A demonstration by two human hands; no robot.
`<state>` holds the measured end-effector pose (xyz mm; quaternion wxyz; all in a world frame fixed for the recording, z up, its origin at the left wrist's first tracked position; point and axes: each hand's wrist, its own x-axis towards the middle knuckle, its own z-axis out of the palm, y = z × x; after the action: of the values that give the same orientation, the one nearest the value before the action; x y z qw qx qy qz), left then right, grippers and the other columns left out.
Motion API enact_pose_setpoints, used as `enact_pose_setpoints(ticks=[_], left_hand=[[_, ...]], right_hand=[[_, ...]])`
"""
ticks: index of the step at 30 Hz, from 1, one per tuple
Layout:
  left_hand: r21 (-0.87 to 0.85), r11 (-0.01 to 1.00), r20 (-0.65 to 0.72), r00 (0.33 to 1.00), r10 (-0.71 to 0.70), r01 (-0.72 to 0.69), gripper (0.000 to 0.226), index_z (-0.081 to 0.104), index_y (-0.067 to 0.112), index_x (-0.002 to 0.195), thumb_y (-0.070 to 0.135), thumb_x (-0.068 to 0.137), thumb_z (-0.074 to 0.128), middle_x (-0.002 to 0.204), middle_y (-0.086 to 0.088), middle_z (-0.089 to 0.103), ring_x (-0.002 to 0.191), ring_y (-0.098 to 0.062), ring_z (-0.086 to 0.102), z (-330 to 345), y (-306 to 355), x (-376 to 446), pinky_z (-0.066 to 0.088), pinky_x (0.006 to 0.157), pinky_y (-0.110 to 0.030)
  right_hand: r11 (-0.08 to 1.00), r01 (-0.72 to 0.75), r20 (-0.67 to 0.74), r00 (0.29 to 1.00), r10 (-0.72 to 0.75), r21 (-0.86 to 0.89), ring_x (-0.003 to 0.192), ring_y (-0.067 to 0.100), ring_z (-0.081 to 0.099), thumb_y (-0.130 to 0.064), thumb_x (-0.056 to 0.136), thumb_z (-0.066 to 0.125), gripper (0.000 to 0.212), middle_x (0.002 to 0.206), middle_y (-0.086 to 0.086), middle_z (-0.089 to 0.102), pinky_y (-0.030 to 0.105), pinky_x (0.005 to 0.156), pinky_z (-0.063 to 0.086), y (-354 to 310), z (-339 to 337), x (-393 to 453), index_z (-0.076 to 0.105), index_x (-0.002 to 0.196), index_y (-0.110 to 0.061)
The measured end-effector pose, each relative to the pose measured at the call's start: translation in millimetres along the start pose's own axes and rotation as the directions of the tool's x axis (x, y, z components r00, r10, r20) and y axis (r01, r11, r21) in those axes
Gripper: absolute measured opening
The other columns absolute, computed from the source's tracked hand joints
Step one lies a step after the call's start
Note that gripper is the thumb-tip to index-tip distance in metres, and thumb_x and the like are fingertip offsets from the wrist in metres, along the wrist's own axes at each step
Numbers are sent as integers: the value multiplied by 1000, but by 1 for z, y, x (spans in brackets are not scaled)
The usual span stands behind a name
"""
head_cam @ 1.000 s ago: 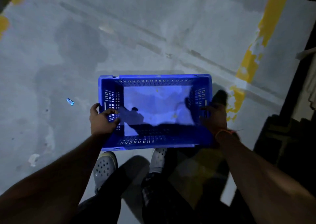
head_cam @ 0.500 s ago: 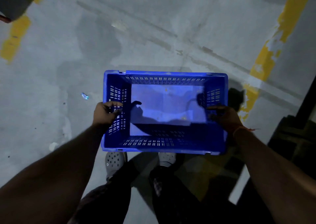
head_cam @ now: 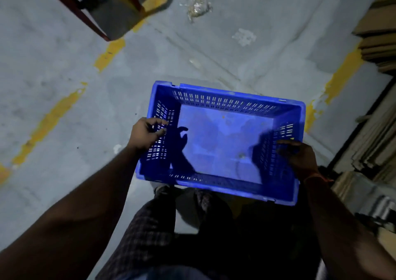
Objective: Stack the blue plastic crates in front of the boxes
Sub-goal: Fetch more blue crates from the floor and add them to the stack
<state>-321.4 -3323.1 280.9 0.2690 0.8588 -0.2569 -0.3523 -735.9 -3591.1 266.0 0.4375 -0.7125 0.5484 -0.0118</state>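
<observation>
Left hand (head_cam: 147, 135): clamped on the crate's left short wall, fingers curled over the rim & through the slots.
Right hand (head_cam: 301, 158): gripped the right short wall, fingers over the rim; orange band at the wrist.
Blue crate (head_cam: 222, 138): empty, open side up, held level betw. both hands above the floor, in front of the person's legs.
Floor (head_cam: 64, 65): grey concrete w/ worn yellow lines.
Cardboard stacks (head_cam: 377, 117): flattened sheets along the right edge, near the crate.
Chair legs (head_cam: 85, 14): dark red, upper left, well apart from the crate.
</observation>
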Motion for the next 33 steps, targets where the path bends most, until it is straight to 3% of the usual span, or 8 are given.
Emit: enact_pose_setpoints(ticks=[3,6,8,10,12,18,26,33], left_hand=[[-89,996,-59,998,-6,1,18,77,30,100,24,83,80,99,7,77,71,-6,68,-42,12,-48,55,68,-21],[-129,992,-125,992,-29,13,20,78,27,102,25,82,81,99,9,77,74,-10,69,-83,3,-91,55,65,-21],[-148,989,-168,984,-53,28,20,77,29,101,26,82,82,101,7,77,79,-17,72,-113,-12,-115,58,67,-30],[-164,985,-206,975,-80,46,19,77,31,98,23,82,82,100,2,77,82,-22,74,-140,-34,-139,61,72,-36],[-206,976,-247,961,-125,74,19,77,31,96,20,82,81,99,-1,77,80,-22,73,-164,-60,-167,61,74,-39],[-298,943,-396,880,-263,147,21,73,37,90,20,81,82,99,4,75,86,-16,66,-232,-155,-269,46,74,-27],[-533,814,-547,640,-540,231,17,76,32,92,21,80,81,91,10,70,89,-14,65,-300,-285,-427,42,75,-24],[-668,690,-586,375,-718,277,17,79,28,94,20,79,81,85,6,68,79,-12,62,-337,-383,-554,41,70,-22]], right_hand=[[995,71,9,997,-70,-65,68,4,58,-14,78,80,25,74,-5,66,8,63,44,-54,-19,-28,77,97,-29],[991,119,34,993,-117,-68,58,12,54,-10,78,77,24,61,-12,61,23,63,47,-105,-23,-50,76,91,-31],[984,161,58,986,-157,-75,59,16,54,-13,78,78,22,60,-3,60,30,66,48,-138,-17,-64,77,91,-31],[972,222,82,973,-216,-79,63,17,56,-12,77,79,22,66,7,61,28,67,48,-175,-3,-80,77,93,-28],[954,286,121,954,-274,-96,65,17,56,-9,78,78,23,66,2,58,24,65,45,-213,16,-96,77,93,-26],[868,445,267,884,-385,-220,67,14,58,-9,77,79,20,74,4,65,15,61,44,-322,103,-151,76,90,-25],[734,638,482,731,-483,-231,70,24,68,-12,78,79,20,84,10,73,44,71,58,-462,262,-247,75,85,-30],[590,789,670,531,-519,-168,67,29,72,-16,77,80,20,78,9,73,52,70,60,-557,419,-324,76,84,-34]])
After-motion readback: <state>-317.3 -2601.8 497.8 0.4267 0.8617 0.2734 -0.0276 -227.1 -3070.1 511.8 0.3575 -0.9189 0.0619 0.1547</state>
